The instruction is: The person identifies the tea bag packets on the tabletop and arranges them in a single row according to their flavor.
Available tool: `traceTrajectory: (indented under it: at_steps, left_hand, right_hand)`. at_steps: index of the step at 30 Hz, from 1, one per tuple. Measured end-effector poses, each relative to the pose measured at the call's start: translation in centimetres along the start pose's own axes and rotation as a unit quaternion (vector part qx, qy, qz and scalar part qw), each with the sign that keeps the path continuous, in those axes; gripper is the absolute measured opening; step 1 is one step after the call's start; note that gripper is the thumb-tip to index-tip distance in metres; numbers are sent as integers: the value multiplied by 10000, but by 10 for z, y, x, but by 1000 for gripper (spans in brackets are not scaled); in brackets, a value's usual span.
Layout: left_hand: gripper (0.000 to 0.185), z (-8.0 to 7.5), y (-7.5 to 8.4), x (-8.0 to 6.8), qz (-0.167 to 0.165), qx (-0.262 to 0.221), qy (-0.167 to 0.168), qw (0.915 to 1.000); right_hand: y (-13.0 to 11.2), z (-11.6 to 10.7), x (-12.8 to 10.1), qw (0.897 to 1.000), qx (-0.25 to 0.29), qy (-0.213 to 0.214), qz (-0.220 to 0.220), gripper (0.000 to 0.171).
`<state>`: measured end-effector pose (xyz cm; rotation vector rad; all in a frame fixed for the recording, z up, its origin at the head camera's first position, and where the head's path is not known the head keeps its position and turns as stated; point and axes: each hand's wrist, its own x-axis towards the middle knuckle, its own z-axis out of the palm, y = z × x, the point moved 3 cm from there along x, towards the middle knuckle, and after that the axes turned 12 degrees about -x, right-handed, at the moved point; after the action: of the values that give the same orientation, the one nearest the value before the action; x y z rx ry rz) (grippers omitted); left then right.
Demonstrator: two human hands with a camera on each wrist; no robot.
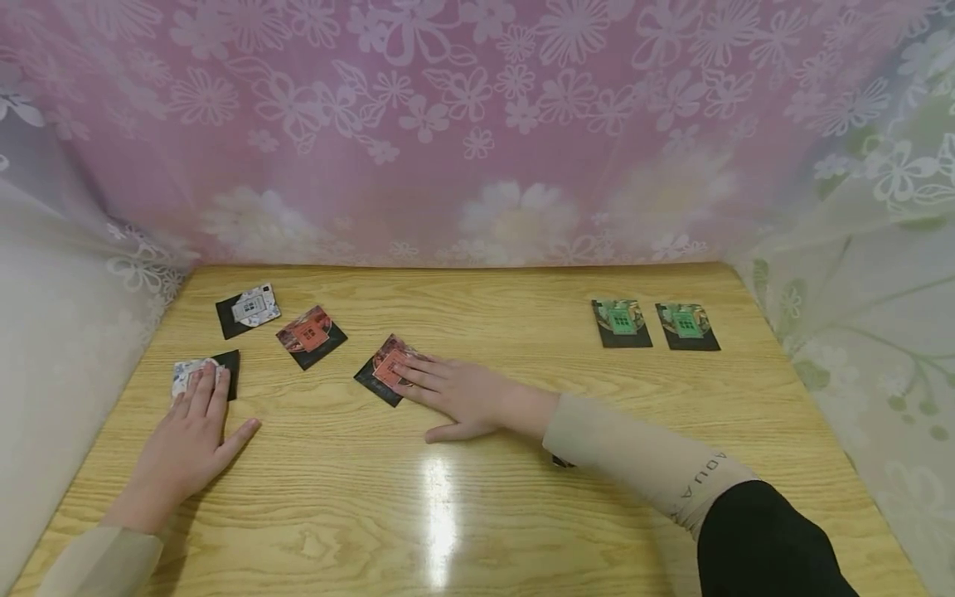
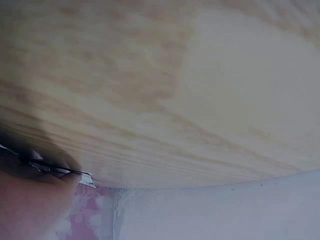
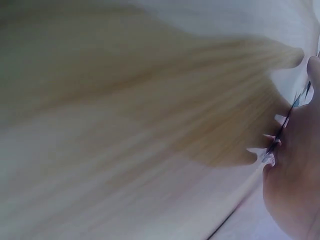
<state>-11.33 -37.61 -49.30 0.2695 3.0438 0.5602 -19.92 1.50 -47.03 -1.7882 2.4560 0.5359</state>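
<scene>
Right forearm, in a beige sleeve (image 1: 642, 460) over black, crosses the near part of the wooden table (image 1: 522, 514) from lower right toward centre. Right hand (image 1: 458, 398) lies flat, palm down, fingers straight — fingertips resting on the red-printed card packet (image 1: 384, 369), which sits near table centre on its black backing, turned at an angle. Nothing is gripped; the fingers press from above only.

Left hand (image 1: 190, 439) also flat, palm down, thumb spread outward. Its fingers cover the near part of a white-and-blue packet (image 1: 196, 373) at the table's left edge; no curl round it.

Behind these, on the left: a second white-and-blue packet (image 1: 249, 308) and a second red packet (image 1: 309, 334), lying just beside each other, both askew. Far right — two green packets (image 1: 621, 322), (image 1: 686, 325) side by side, squared up, well apart from the hands.

Wrist views are badly blurred. Left wrist view shows wood grain and a thin packet edge (image 2: 60, 171) under the hand (image 2: 30, 210); right wrist view likewise shows what is probably the packet's edge (image 3: 280, 137) beneath the hand (image 3: 295, 190).

Pink floral curtain (image 1: 477, 124) backs the table.
</scene>
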Motion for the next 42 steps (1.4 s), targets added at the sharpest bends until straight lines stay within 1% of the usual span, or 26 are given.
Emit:
traceTrajectory:
  at_steps: [7, 15, 18, 22, 27, 30, 37, 39, 42]
  left_hand:
    - [94, 0, 1, 0, 5, -4, 4, 10000]
    - [94, 1, 1, 0, 47, 33, 83, 9999]
    - [95, 1, 1, 0, 63, 39, 87, 9999]
    - [95, 2, 0, 0, 65, 39, 70, 9999]
    - [95, 1, 0, 0, 52, 68, 90, 9999]
    - [95, 1, 0, 1, 42, 69, 80, 9999]
    - [96, 1, 0, 1, 10, 52, 29, 10000]
    - [96, 1, 0, 0, 15, 50, 37, 10000]
    - [96, 1, 1, 0, 44, 56, 52, 10000]
  right_hand:
    - [18, 17, -33, 9990, 392, 150, 150, 86]
    - [37, 31, -69, 9971, 576, 376, 334, 82]
    - [44, 35, -83, 9962, 677, 351, 427, 81]
    - [52, 38, -102, 9960, 652, 160, 591, 81]
    - [60, 44, -120, 9962, 466, 73, 727, 81]
    - [64, 49, -130, 9956, 450, 16, 817, 81]
    - [73, 54, -151, 9935, 611, 54, 963, 82]
    - [75, 52, -156, 9928, 666, 104, 986, 82]
    - [76, 50, -164, 9925, 654, 289, 990, 82]
